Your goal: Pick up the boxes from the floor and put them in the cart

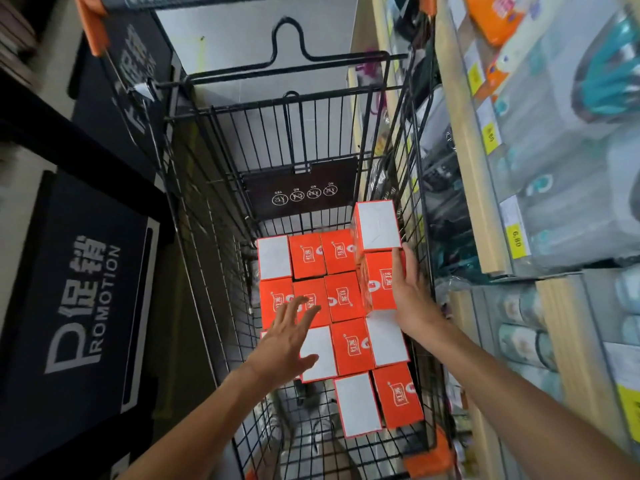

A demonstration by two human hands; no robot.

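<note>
The right hand [412, 299] lies with straight fingers against the side of an orange box [379, 282] stacked on the boxes [341, 296] in the cart [214, 188]; its long axis runs away from the person, red Chinese label facing up. A white-faced box [377, 225] sits just beyond it. The left hand [289, 337] hovers spread and empty over the lower layer. A black sign [83, 303] at left reads "PROMOTION"; a shelf tag [516, 239] reads "6.80".
</note>
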